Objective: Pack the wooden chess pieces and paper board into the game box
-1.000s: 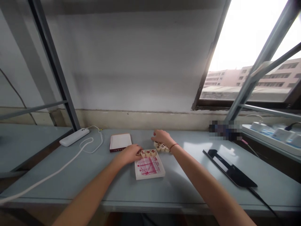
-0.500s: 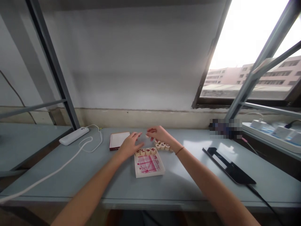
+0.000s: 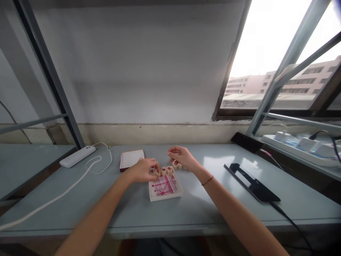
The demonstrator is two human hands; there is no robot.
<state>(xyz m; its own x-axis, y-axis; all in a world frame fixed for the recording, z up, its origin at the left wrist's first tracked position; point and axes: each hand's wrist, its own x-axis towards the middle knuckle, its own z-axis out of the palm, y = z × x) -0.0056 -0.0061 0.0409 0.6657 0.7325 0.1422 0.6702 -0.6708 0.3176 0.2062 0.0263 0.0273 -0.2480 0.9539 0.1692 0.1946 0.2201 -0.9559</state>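
Observation:
A white tray-like box [image 3: 166, 196] with a pink-lined sheet inside stands mid-desk. Along its far side runs a row of round xiangqi pieces [image 3: 169, 170] with red characters. My left hand [image 3: 146, 170] reaches over the far left corner, its thumb and fingers closed around a piece at the row's left end. Just beyond the box's far right corner is my right hand [image 3: 181, 156], fingers curled together; whatever they hold is hidden. Below those fingers, more xiangqi pieces [image 3: 175, 164] sit on the desk, partly covered by the hand.
A box lid [image 3: 131, 159] with a dark red edge lies behind my left hand. At the left are a white power bank [image 3: 77, 156] and its cable. On the right lie a black tablet-like device [image 3: 253, 183], a dark phone [image 3: 247, 142] and a white power strip [image 3: 298, 149].
My left hand has come down to the row's left end and closed on a piece. My right hand has dipped slightly, staying near the loose pieces. The camera view has shifted a little.

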